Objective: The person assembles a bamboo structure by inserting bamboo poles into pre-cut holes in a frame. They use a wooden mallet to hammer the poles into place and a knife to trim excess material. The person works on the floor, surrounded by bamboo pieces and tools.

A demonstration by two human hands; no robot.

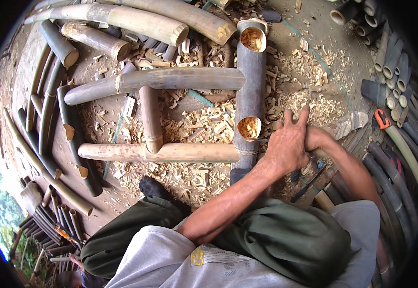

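Two of the fingers of my left hand (pixel 286 146) stretch forward, while the rest curl down. From under it a thin metal blade (pixel 262 140) reaches to the lower round cut (pixel 249 128) in a thick dark bamboo pole (pixel 251 101). Pressed close against the left hand is my right hand (pixel 317 138), closed, with most of its fingers hidden. Below the hands the tool's handle is mostly covered. Two bamboo rails, an upper grey one (pixel 180 78) and a lower tan one (pixel 190 152), meet the pole, with a short bamboo crosspiece (pixel 150 117) between them.
Wood shavings (pixel 209 125) litter the ground. Thick bamboo lengths (pixel 137 21) lie at the far side, and a notched dark pole (pixel 77 139) at the left. Bundled bamboo (pixel 396 81) and an orange-handled saw (pixel 382 118) are at the right. Another person's hand (pixel 77 261) shows lower left.
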